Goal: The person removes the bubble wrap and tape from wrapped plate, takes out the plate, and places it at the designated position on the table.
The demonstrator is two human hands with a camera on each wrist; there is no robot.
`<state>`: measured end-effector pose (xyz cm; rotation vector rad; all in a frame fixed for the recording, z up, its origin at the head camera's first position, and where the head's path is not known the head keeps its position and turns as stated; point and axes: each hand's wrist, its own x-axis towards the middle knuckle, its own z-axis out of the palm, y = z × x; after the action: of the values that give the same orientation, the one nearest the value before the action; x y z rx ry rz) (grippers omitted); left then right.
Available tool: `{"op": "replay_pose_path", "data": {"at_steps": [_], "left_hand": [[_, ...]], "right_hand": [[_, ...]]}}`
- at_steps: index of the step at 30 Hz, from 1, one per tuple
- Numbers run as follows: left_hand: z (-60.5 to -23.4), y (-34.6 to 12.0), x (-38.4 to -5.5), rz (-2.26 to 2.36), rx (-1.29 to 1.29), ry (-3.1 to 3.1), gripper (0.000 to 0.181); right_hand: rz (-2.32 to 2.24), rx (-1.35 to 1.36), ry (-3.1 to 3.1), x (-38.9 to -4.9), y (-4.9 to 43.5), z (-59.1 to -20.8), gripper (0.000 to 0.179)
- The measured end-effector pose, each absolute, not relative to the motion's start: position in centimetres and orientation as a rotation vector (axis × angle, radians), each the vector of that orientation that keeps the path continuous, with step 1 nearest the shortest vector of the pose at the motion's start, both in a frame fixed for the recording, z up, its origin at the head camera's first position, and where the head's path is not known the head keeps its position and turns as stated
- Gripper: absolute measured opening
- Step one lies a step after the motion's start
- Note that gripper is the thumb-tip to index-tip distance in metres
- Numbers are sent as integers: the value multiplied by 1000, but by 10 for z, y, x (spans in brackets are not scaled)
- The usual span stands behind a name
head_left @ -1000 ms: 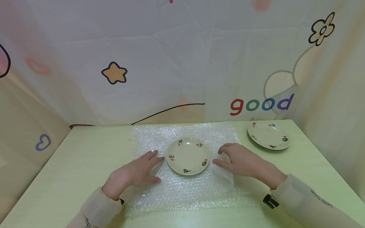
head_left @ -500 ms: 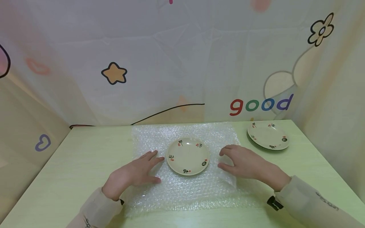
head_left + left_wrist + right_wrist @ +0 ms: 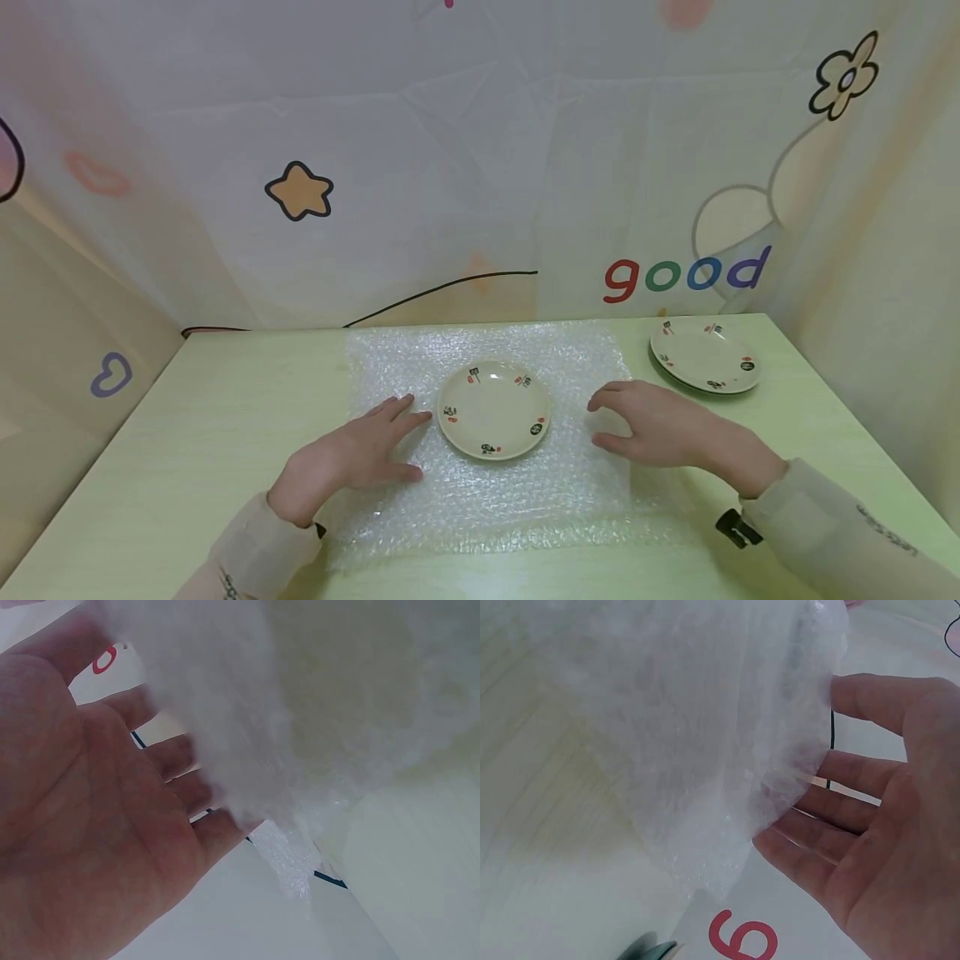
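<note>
A round cream plate [image 3: 493,408] with small red and black motifs rests on a sheet of clear bubble wrap [image 3: 517,512]. Left of the plate, my left hand [image 3: 352,454] lies with fingers spread at the wrap, its fingertips close to the rim. On the opposite side my right hand [image 3: 663,425] touches the wrap, fingers gently bent and thumb apart. The right wrist view shows those fingertips against the bubble wrap [image 3: 682,735], which hides the plate there. From the left wrist, the fingertips of my left hand [image 3: 82,802] disappear behind the wrap [image 3: 217,697].
More matching cream plates [image 3: 705,354], stacked, stand at the table's back right. The pale green table [image 3: 202,425] extends past the wrap on both sides. A printed curtain [image 3: 450,167] borders its back and sides.
My right hand has drawn away from the plate to the right, and the edge of the wrap beneath it has shifted outward. My left hand and the plate stay put.
</note>
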<state>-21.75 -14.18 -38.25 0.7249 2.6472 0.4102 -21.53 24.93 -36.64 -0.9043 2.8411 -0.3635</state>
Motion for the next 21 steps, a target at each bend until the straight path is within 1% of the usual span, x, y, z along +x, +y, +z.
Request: {"op": "replay_pose_path", "data": {"at_steps": [8,21], "left_hand": [[-382,-142,-218,407,728,2647,76],[-385,-141,-219,419,740,2661,75]], "right_hand": [[-466,-916,2732,-215,260,-360,34],[-460,-931,2673,-211,269,-355,34]]}}
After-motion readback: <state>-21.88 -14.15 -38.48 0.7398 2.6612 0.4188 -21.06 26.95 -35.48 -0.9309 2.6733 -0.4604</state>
